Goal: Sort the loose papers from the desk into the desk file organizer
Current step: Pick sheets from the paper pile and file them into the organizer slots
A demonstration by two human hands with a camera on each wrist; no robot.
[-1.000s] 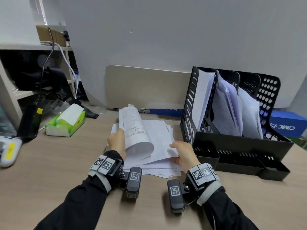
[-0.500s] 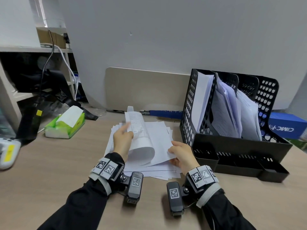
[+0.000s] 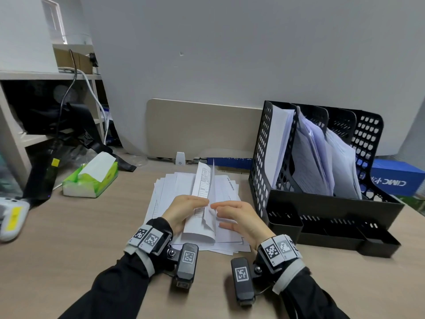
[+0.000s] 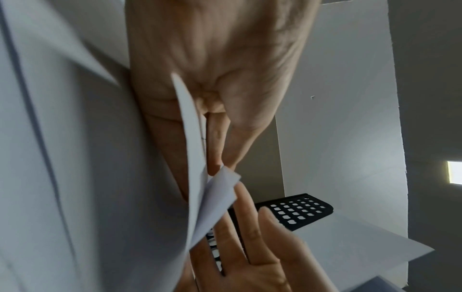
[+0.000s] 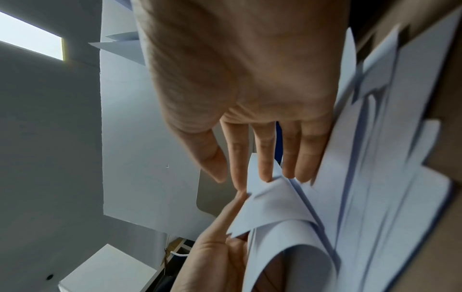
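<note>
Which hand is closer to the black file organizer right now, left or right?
Right. The right hand rests on the paper pile just beside the file organizer; the left hand is farther away, holding the folded sheet between them.

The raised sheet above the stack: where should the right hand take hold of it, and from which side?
Probably at the raised sheet's free right edge, coming from the right. The left hand holds it curled up off the paper stack, so that edge stands clear beside the right hand's straight fingers for a thumb-and-finger pinch.

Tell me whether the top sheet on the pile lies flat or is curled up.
Curled up. The printed white top sheet stands bent over itself above the spread white paper pile, gripped by the left hand.
</note>
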